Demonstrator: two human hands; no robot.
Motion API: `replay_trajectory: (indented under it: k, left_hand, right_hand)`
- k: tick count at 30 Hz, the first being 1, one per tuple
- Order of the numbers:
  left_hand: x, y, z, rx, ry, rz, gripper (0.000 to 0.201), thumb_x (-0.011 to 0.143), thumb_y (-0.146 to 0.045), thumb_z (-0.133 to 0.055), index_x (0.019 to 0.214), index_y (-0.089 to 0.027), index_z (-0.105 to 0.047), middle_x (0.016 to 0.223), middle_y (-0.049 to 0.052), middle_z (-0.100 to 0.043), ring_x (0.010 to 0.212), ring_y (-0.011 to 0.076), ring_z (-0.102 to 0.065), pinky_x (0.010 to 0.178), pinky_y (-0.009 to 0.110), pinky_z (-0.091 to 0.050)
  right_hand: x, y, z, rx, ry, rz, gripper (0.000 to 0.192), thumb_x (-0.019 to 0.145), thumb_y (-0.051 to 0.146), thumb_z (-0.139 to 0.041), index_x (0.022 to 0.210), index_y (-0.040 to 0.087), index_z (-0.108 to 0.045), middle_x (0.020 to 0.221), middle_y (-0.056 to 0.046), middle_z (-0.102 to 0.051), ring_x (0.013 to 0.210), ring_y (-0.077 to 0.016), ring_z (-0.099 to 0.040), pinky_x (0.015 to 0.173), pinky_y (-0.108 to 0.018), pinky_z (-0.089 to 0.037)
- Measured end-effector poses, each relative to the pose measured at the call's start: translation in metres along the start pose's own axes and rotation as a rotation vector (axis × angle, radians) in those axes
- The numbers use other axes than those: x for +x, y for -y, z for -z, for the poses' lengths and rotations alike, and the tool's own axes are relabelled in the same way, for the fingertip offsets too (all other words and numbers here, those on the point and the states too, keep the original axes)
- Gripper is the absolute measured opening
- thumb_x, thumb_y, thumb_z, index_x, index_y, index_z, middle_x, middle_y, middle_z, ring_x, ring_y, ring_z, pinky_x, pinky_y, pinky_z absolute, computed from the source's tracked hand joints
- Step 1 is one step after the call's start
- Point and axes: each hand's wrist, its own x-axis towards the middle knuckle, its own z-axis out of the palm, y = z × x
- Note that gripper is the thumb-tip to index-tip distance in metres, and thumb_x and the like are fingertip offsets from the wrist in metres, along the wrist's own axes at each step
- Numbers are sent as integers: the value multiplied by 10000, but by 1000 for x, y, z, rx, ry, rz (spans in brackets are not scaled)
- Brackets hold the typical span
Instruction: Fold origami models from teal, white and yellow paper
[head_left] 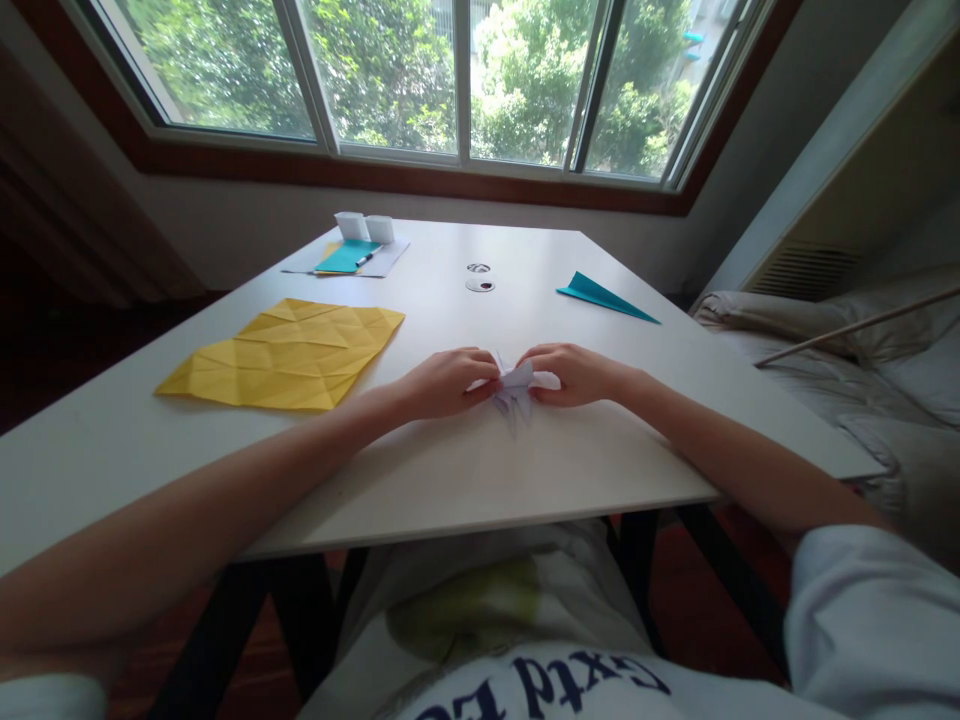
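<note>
A small folded white paper piece [516,380] with several pointed tips stands near the front of the white table [450,470]. My left hand [453,381] pinches its left side between thumb and fingers. From the right, my right hand [570,374] grips the other side the same way. Parts of the paper are covered by my fingertips. Left of my left hand lies a creased yellow paper sheet [289,352], spread out. Beyond my right hand rests a teal paper plane [606,295].
At the back left are two white paper boxes [364,227], a teal sheet [348,256] and a pen [369,256] on other papers. Two round items, one a disc [480,285], lie mid-table. To the right, a stick [855,327] rests over a cloth-covered seat [810,360].
</note>
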Motion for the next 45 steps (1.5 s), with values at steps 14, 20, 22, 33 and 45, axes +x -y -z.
replay_trajectory:
  k: [14, 20, 22, 33, 45]
  left_hand:
    - [4, -5, -6, -37, -96, 129, 202, 839, -249, -480, 724, -152, -615, 766, 43, -615, 669, 128, -556, 633, 229, -418]
    - [6, -3, -11, -130, -153, 286, 179, 807, -293, -524, 890, -159, -610, 810, 20, -640, 611, 110, -555, 606, 224, -424]
    - [6, -2, -12, -163, -153, 325, 229, 796, -307, -536, 969, -167, -591, 834, 15, -650, 630, 116, -569, 620, 230, -434]
    - [7, 0, -13, -179, -140, 322, 234, 822, -325, -493, 995, -184, -566, 884, 21, -652, 692, 136, -596, 657, 260, -462]
    - [6, -1, -17, -185, -172, 340, 383, 811, -308, -530, 1161, -207, -412, 911, 24, -653, 798, 184, -598, 710, 314, -465]
  right_hand:
    - [4, -4, -13, 128, -122, -152, 215, 868, 293, -483, 821, 152, -638, 804, -56, -631, 679, -124, -552, 629, -235, -427]
    - [5, -6, -18, 135, -177, -217, 191, 844, 281, -491, 811, 135, -609, 736, -25, -598, 649, -106, -516, 620, -222, -397]
    - [6, -6, -18, 141, -180, -228, 184, 841, 273, -485, 824, 136, -607, 732, -19, -598, 646, -101, -514, 618, -216, -390]
    - [10, -6, -20, 100, -213, -229, 169, 815, 261, -505, 744, 142, -602, 694, -8, -578, 613, -93, -502, 589, -208, -369]
    - [11, -4, -21, 233, -292, -463, 424, 729, 324, -654, 1121, 198, -553, 763, -1, -660, 663, -122, -592, 647, -249, -446]
